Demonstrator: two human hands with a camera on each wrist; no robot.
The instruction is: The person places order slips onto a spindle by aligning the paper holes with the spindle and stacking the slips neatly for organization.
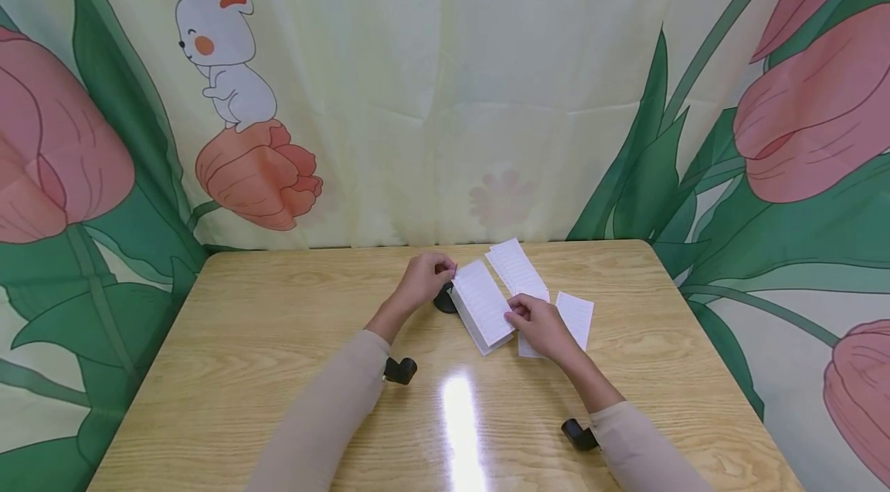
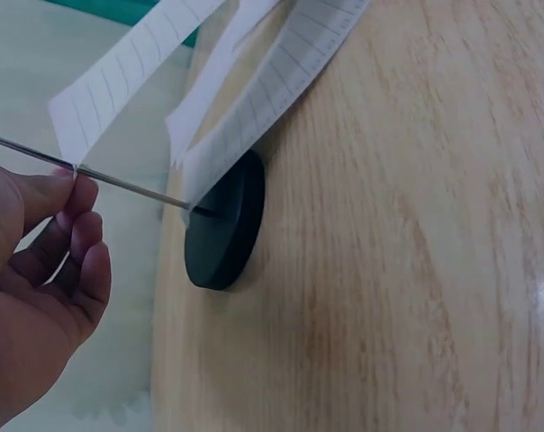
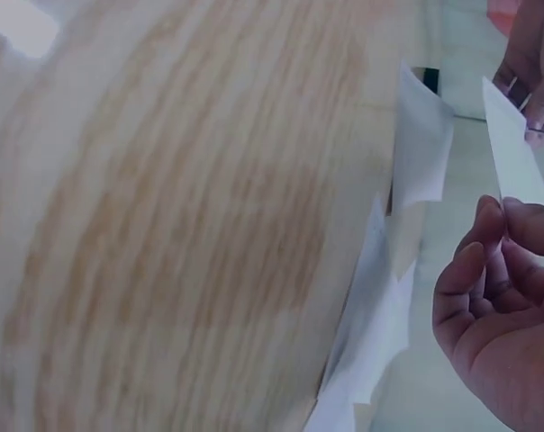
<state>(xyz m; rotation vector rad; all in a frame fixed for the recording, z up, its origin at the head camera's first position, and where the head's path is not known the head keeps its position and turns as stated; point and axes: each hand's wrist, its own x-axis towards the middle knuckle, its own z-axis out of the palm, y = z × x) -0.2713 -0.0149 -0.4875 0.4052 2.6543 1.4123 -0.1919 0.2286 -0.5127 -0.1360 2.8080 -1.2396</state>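
Observation:
A bill spike stands at the back of the table, with a black round base (image 2: 222, 234) and a thin metal rod (image 2: 132, 186). One printed paper slip (image 1: 481, 295) is pierced by the rod near its corner. My left hand (image 1: 422, 281) pinches that corner at the rod between thumb and forefinger. My right hand (image 1: 545, 328) pinches the same slip by its opposite edge, thumb and forefinger together. Lower on the rod, another slip (image 2: 254, 112) is threaded close to the base and hangs out over the table.
More white printed slips lie on the wooden table (image 1: 278, 368) beyond and beside my right hand: one slip (image 1: 518, 268) toward the back, another slip (image 1: 575, 314) to the right. A patterned curtain (image 1: 389, 90) hangs behind the table's back edge.

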